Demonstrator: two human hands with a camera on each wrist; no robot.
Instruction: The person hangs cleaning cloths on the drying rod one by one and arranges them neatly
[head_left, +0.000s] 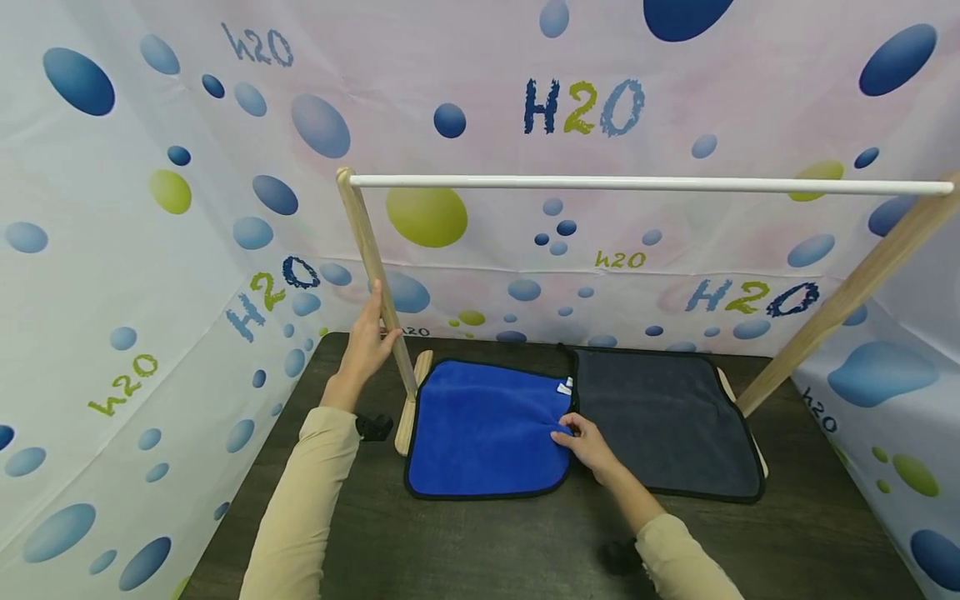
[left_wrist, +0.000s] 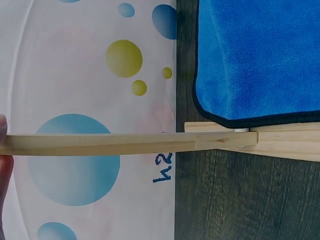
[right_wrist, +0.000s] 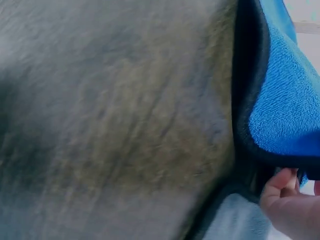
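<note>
A blue towel [head_left: 487,425] with a black border lies on the table inside a wooden rack. Beside it on the right is a dark grey towel [head_left: 660,417], also black-edged. My right hand [head_left: 591,448] pinches the blue towel's right edge, where the fabric puckers; the right wrist view shows the thumb and fingers [right_wrist: 280,187] at the black border. With my left hand [head_left: 366,343] I grip the rack's left wooden post [head_left: 372,254] partway up. In the left wrist view, fingers lie on both sides of that post [left_wrist: 100,144].
A white rod [head_left: 645,182] spans the rack's top, joining the left post to the right wooden post [head_left: 847,300]. Wooden feet [head_left: 405,425] rest on the dark table [head_left: 465,542]. A patterned curtain [head_left: 480,67] encloses the back and sides. Small white tags [head_left: 565,386] show on the blue towel.
</note>
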